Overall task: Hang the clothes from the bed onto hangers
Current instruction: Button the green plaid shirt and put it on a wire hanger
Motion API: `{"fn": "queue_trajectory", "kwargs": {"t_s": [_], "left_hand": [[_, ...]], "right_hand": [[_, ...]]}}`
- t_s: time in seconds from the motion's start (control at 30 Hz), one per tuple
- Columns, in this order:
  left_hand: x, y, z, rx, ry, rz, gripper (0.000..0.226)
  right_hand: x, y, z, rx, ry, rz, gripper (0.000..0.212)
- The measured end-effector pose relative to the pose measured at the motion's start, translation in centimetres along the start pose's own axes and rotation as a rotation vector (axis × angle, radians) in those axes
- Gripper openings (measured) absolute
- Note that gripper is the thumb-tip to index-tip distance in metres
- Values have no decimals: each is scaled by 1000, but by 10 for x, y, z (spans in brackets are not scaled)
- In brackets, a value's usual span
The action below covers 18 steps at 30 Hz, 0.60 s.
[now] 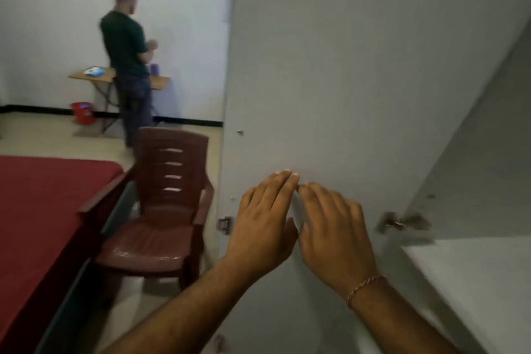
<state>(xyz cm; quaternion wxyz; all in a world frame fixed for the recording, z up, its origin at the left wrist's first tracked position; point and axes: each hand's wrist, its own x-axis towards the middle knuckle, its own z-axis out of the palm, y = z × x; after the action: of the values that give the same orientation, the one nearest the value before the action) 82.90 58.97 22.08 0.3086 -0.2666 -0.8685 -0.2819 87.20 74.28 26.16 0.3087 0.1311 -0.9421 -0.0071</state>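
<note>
Both hands, left (263, 227) and right (333, 234), are held flat and empty against the wardrobe door (330, 80), probably to swing it.

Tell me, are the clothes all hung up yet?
Can't tell what's done: the bed shows only its red cover here, and no clothes or hangers are in sight. In hand: nothing. The left hand and right hand are spread out in front of the grey cupboard door. What's left can't be judged from here.
</note>
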Motion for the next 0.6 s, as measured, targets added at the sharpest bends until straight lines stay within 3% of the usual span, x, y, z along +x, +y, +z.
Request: {"fn": "queue_trajectory", "kwargs": {"t_s": [0.33,0.6], "left_hand": [[-245,-284,-152,196,-58,-664,82],[-366,-415,-297,360,20,-1074,80]], "right_hand": [[44,-342,184,398,-464,-182,68],[86,-564,253,505,-715,-517,71]]}}
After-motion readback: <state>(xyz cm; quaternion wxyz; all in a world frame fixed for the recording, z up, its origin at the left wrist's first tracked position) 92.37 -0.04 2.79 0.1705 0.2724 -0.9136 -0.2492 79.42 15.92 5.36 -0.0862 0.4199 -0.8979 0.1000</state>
